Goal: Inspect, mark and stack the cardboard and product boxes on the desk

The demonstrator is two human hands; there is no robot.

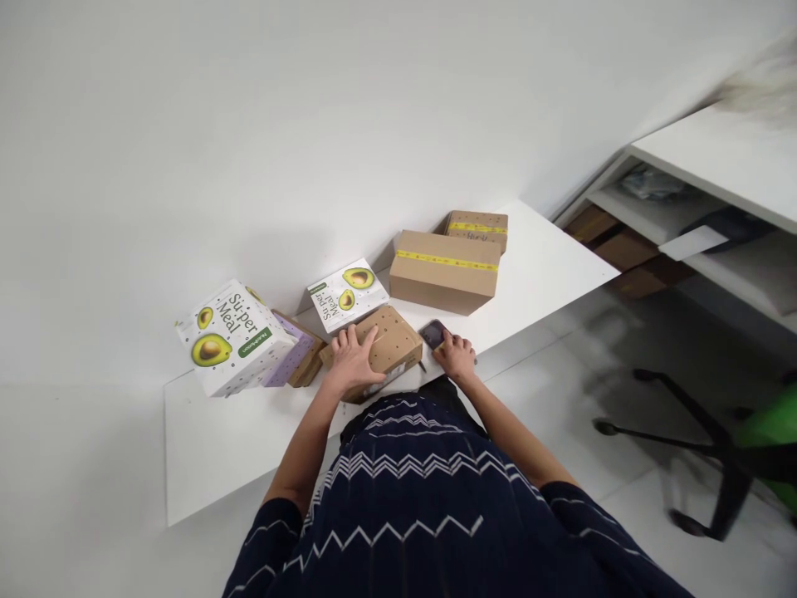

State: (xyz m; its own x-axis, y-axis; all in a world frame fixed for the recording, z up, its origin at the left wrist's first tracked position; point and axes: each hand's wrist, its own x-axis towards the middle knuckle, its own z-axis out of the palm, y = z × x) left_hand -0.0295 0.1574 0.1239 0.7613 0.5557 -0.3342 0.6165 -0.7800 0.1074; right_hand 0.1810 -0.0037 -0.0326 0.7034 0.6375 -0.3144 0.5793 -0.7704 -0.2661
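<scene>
My left hand (354, 362) lies with fingers spread on top of a brown cardboard box (396, 334) with small dark dots, its thumb towards the near edge. To the right of that box my right hand (457, 357) is closed at the table's front edge. A bit of yellow shows by its fingers, but I cannot make out what it holds. Touching or just beside its fingertips is a dark, phone-like rectangle (432, 332). A thin dark object (422, 366) lies between the box and my right hand. Behind the box is a white avocado-print box (349, 296).
On the white table (217, 465), a larger avocado-print box (232, 336) stands left beside a purple box (291, 353). Two brown boxes with yellow tape, one large (443, 274) and one small (478, 223), stand back right. A shelf unit (703, 170) and a wheeled chair (716, 448) are at right.
</scene>
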